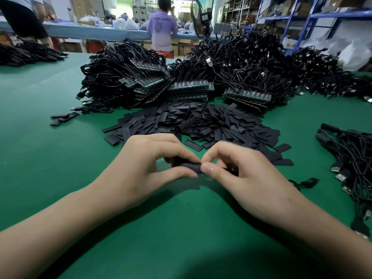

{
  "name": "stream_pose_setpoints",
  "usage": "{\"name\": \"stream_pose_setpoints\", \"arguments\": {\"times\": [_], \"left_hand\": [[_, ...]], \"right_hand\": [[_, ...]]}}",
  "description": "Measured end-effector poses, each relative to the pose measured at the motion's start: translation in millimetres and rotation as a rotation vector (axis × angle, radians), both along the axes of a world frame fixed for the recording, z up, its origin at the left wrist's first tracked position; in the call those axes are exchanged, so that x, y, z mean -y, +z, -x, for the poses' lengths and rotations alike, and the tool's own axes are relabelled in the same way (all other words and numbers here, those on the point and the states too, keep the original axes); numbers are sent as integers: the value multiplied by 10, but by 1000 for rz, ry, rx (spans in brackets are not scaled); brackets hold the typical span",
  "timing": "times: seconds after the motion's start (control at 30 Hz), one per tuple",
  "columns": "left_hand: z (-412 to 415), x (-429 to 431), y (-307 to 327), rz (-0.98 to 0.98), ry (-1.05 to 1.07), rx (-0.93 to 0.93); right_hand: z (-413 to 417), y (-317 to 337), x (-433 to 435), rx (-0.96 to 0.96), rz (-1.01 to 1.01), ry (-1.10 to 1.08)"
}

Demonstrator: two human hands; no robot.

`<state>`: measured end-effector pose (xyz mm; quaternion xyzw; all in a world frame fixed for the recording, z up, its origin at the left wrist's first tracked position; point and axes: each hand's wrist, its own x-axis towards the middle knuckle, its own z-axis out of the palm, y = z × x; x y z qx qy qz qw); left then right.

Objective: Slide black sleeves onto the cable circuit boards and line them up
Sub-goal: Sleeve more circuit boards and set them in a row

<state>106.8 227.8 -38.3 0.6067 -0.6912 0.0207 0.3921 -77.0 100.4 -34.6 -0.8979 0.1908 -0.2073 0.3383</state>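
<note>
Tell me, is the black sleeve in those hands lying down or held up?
Held up: the left hand and right hand pinch the black sleeve at its ends, above its shadow on the green mat.

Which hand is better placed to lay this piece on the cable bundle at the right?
Likely the right hand: it pinches the sleeve too, and the cable bundle lies on its side.

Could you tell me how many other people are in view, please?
2. A person in a purple shirt is at the far blue bench; a person in dark clothes is at the top left edge. Others may be hidden.
</note>
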Motion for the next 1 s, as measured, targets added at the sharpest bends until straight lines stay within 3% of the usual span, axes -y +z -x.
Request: {"name": "stream_pose_setpoints", "arguments": {"times": [0.1, 0.3, 0.53, 0.87, 1.0], "left_hand": [[11, 11, -18, 3, 68, -152], [25, 13, -28, -13, 100, -330], [89, -4, -9, -9, 118, -361], [130, -7, 7, -9, 89, -316], [140, 9, -12, -20, 60, -456]], "right_hand": [[23, 15, 8, 144, 41, -28], [47, 15, -3, 205, 226, -41], [58, 28, 7, 226, 390, -62], [48, 6, -13, 277, 440, -22], [53, 3, -3, 315, 443, -16]]}}
